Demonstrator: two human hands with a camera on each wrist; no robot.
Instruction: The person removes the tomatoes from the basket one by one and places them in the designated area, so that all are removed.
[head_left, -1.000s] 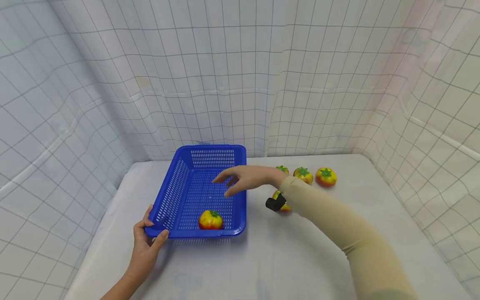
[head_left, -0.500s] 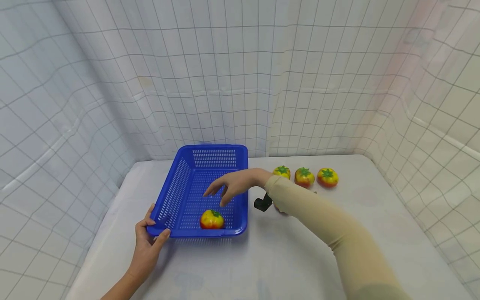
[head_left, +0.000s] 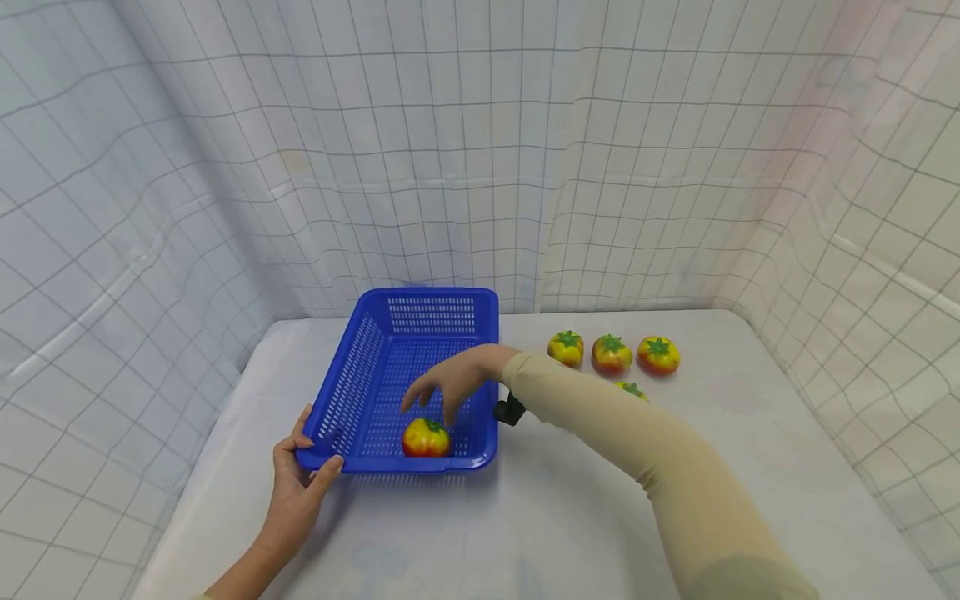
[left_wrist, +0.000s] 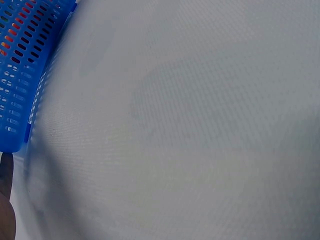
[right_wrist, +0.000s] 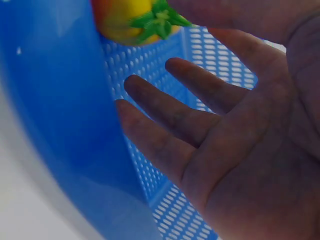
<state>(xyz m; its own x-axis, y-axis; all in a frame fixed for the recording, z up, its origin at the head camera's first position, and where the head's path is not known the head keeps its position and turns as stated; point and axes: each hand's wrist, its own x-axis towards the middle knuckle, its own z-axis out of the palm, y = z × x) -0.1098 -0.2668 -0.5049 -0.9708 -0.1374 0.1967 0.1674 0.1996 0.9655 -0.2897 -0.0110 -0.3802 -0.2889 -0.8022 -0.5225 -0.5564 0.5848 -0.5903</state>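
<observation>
A blue plastic basket [head_left: 375, 465] with slotted walls sits on the white-covered table. My left hand [head_left: 292, 492] grips its near left corner, thumb at the front rim and fingers along the left side. Inside, close to the front wall, lies a red-and-yellow tomato [head_left: 426, 440] with a green leafy top. Just over it is my right hand [head_left: 457, 379], reaching in across the basket's right side. In the right wrist view its fingers are spread and loosely bent, the palm holds nothing, and the tomato [right_wrist: 130, 20] shows near the thumb.
Three more tomatoes stand in a row right of the basket: a left one [head_left: 566, 348], a middle one [head_left: 612, 355] and a right one [head_left: 658, 356]. Another tomato [head_left: 632, 389] is mostly hidden behind the right sleeve [head_left: 600, 417]. Grid-patterned curtains [head_left: 450, 167] enclose the table.
My right hand has moved left and toward the front of the basket, down to the tomato inside. The row of tomatoes has come out from behind the sleeve. My left hand keeps its grip.
</observation>
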